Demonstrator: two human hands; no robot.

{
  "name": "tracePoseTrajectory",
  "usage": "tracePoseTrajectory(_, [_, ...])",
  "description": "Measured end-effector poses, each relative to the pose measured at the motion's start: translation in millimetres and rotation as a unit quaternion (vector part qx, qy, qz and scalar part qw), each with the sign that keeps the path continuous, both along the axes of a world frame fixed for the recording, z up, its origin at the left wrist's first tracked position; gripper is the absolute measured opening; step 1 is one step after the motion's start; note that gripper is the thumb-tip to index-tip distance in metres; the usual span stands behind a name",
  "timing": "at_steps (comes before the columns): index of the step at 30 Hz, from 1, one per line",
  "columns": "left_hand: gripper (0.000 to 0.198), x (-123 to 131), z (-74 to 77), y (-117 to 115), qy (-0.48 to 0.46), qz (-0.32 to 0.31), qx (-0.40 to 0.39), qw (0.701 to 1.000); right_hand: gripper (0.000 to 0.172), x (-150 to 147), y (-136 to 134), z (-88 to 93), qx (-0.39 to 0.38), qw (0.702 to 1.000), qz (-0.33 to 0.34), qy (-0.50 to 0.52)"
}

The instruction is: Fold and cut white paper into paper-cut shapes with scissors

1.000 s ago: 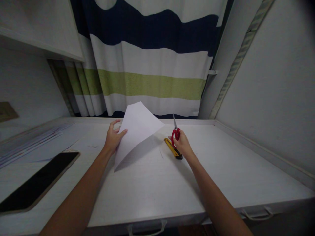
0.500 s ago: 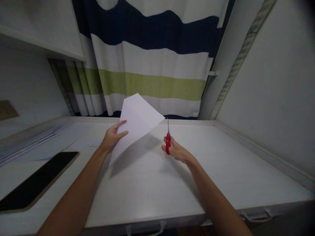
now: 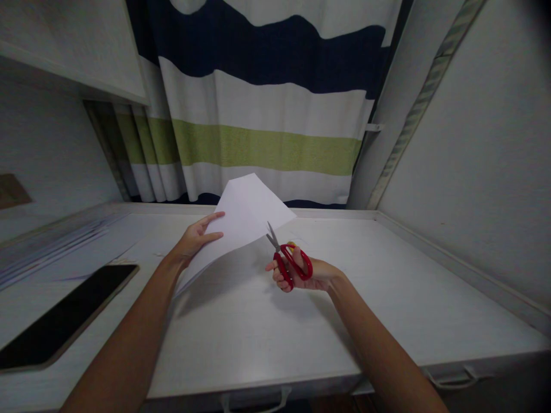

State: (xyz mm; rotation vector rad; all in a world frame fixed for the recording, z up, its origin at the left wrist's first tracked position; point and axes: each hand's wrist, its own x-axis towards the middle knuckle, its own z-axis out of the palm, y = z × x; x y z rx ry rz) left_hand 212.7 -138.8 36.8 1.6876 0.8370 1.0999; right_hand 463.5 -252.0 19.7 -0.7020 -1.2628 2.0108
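Note:
A white sheet of paper (image 3: 247, 209) is raised above the desk, tilted, its left edge pinched between the thumb and fingers of my left hand (image 3: 196, 238). My right hand (image 3: 307, 272) grips a pair of scissors (image 3: 297, 261) with red handles, thumb and fingers through the loops. The metal blades are parted a little and point up and left. One blade tip overlaps the lower right edge of the paper in view; whether it touches the sheet I cannot tell.
A black phone-like slab (image 3: 64, 315) lies on the white desk (image 3: 258, 338) at the left. Behind it is a stack of papers (image 3: 81, 241). A striped curtain (image 3: 267, 109) hangs at the back, and drawer handles (image 3: 456, 378) stick out along the front edge.
My right hand has turned, swinging the scissors from upright to leaning left, closer to the paper, and the blades now show parted. The paper has tilted flatter and shifted slightly right at its top.

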Motion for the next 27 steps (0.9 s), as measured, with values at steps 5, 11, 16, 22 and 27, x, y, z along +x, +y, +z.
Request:
tracePoseTrajectory(5, [0.059,2.0,-1.8,1.0,0.026,-0.013,-0.003,1.000,0.062,-2.8,-1.6,2.2,-0.017,1.000,-0.008,-0.013])
tracePoseTrajectory(11, [0.057,1.4,-1.9,1.5,0.031,-0.024,-0.003,0.999,0.060,-1.5,-0.3,0.4,-0.023,1.000,0.005,0.002])
tracePoseTrajectory(16, [0.059,-0.5,-3.1,3.1,0.023,-0.036,-0.008,0.999,0.062,-0.8,0.0,-0.2,-0.023,1.000,0.020,0.004])
tracePoseTrajectory(22, [0.061,-2.6,-1.0,1.2,0.033,-0.041,0.007,0.999,0.061,-0.6,0.0,-0.3,-0.015,1.000,0.024,-0.002])
tracePoseTrajectory(27, [0.067,-6.1,3.2,-1.8,0.056,-0.044,0.013,0.997,0.062,-0.5,0.5,-1.9,-0.019,0.999,0.022,-0.015])
